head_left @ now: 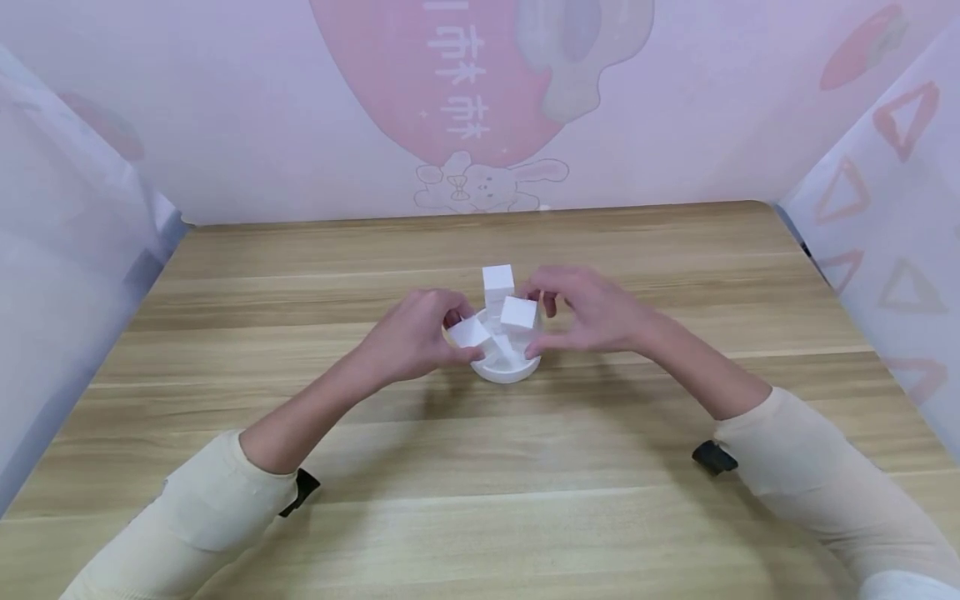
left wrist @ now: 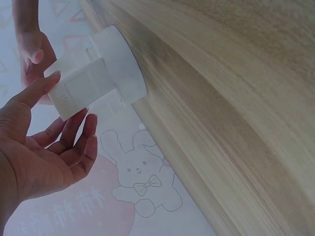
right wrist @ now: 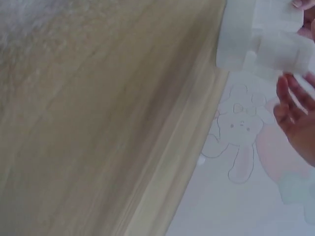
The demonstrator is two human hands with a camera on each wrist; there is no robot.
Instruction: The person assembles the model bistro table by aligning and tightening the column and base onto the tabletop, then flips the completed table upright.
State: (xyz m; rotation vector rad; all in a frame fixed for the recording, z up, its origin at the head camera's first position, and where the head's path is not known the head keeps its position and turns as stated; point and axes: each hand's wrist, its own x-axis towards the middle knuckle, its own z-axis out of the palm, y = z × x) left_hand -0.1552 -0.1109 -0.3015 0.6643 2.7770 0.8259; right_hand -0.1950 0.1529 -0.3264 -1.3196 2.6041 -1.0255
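A low, round white base (head_left: 507, 377) stands on the table, with three white box-shaped pieces rising from it. My left hand (head_left: 420, 335) pinches the left piece (head_left: 470, 332) between thumb and fingers; this piece leans outward. On its side, the left wrist view shows a recessed rectangle and small marks. My right hand (head_left: 588, 312) has its thumb and fingers around the right piece (head_left: 519, 312), fingertips at its sides. The far piece (head_left: 498, 278) stands upright with neither hand on it. The lower ends of the pieces sit inside the base's rim.
The wood-grain table (head_left: 480, 517) extends around the base on all sides. A printed pale curtain (head_left: 262, 108) hangs along the back edge, and similar sheets flank both sides. Small black devices (head_left: 714, 457) show under the sleeves.
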